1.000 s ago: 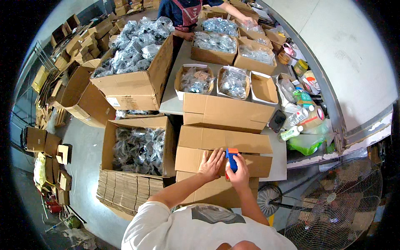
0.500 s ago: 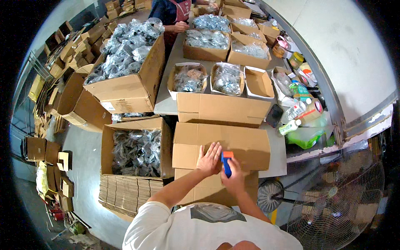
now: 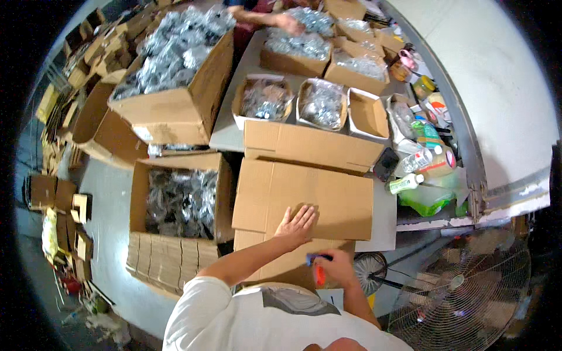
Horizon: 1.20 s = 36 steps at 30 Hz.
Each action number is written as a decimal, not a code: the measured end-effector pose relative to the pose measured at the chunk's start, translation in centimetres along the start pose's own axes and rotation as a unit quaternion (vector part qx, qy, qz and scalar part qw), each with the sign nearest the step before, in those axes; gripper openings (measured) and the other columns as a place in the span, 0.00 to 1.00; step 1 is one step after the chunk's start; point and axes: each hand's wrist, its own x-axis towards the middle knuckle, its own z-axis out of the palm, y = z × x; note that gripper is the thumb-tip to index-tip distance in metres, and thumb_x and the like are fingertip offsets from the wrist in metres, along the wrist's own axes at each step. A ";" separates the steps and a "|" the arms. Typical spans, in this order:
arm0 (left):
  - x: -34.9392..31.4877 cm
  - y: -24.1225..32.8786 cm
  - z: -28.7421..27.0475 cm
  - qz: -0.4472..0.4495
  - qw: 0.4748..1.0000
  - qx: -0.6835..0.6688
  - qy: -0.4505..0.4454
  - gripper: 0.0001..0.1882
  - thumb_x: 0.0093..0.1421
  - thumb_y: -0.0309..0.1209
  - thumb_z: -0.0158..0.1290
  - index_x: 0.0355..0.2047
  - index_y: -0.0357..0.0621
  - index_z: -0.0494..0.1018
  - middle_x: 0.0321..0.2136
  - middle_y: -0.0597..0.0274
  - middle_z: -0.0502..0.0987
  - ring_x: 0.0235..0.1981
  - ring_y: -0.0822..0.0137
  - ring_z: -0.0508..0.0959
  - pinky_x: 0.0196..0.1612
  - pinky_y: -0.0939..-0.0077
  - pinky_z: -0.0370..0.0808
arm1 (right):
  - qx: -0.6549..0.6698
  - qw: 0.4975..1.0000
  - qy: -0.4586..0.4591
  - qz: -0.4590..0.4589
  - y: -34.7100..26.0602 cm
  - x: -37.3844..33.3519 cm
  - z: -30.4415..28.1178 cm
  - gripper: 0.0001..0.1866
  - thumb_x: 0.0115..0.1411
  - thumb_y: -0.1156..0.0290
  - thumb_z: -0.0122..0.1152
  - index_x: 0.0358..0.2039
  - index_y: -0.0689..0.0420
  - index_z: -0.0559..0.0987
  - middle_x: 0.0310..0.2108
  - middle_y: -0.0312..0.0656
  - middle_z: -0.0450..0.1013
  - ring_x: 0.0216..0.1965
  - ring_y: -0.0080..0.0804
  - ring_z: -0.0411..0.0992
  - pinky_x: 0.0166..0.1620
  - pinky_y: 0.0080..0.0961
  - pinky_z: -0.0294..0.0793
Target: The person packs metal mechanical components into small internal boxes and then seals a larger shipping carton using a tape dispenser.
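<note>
My left hand (image 3: pixel 297 226) lies flat on a folded brown cardboard piece (image 3: pixel 328 196), fingers stretched out and slightly spread. Nearer my body, my right hand (image 3: pixel 336 268) is closed round a blue-and-orange hand tool (image 3: pixel 319 274), whose exact kind I cannot make out. Its orange part points down toward me, and the hand is a little blurred. Under the tool and along the near side shows a lower cardboard flap (image 3: pixel 266 260). A second cardboard panel (image 3: pixel 310 143) stands at the far side of the folded piece.
Left of the work stands an open carton (image 3: pixel 140 193) of bagged dark parts, with a bigger carton (image 3: pixel 161 117) behind. Small boxes (image 3: pixel 369 114) line the table's far side. Bottles (image 3: pixel 405 183) crowd the right. A fan (image 3: pixel 456 284) stands lower right. A co-worker's hand (image 3: pixel 288 23) reaches over bagged parts.
My right hand has drawn the tool back toward my body and turned it, orange end down. My left hand stays flat on the cardboard. The co-worker's hand has moved right. My view has shifted slightly.
</note>
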 end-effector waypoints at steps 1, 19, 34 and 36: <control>0.4 0.6 0.2 -0.016 1.000 0.021 -0.009 0.42 0.54 0.51 0.48 0.64 0.48 0.45 0.65 0.60 0.41 0.66 0.61 0.41 0.60 0.41 0.46 | 0.019 0.999 0.028 -0.031 -2.5 0.2 -1.4 0.20 0.49 0.64 0.62 0.41 0.62 0.76 0.40 0.48 0.74 0.41 0.40 0.73 0.46 0.33 0.70; -2.7 -1.5 6.7 -0.404 0.578 -0.557 0.439 0.29 0.52 0.43 0.58 0.46 0.34 0.65 0.45 0.46 0.68 0.47 0.55 0.67 0.47 0.59 0.64 | -0.126 0.918 -0.328 -0.183 -10.7 35.5 2.0 0.32 0.54 0.58 0.61 0.54 0.64 0.65 0.50 0.47 0.67 0.50 0.38 0.65 0.52 0.31 0.64; -7.1 -0.8 4.4 -0.650 0.424 -0.411 0.478 0.35 0.54 0.34 0.57 0.56 0.35 0.52 0.44 0.47 0.67 0.48 0.52 0.67 0.53 0.58 0.61 | -0.228 0.830 -0.308 -0.405 -9.4 31.8 7.4 0.29 0.51 0.61 0.58 0.54 0.56 0.68 0.53 0.51 0.65 0.56 0.44 0.61 0.59 0.29 0.57; -7.6 -2.2 5.4 -0.621 0.636 -0.300 0.345 0.42 0.50 0.44 0.59 0.57 0.34 0.52 0.46 0.40 0.64 0.53 0.44 0.61 0.60 0.57 0.53 | -0.271 0.819 -0.389 -0.322 -9.2 33.7 7.2 0.26 0.51 0.63 0.57 0.52 0.57 0.70 0.51 0.50 0.67 0.55 0.41 0.63 0.58 0.29 0.59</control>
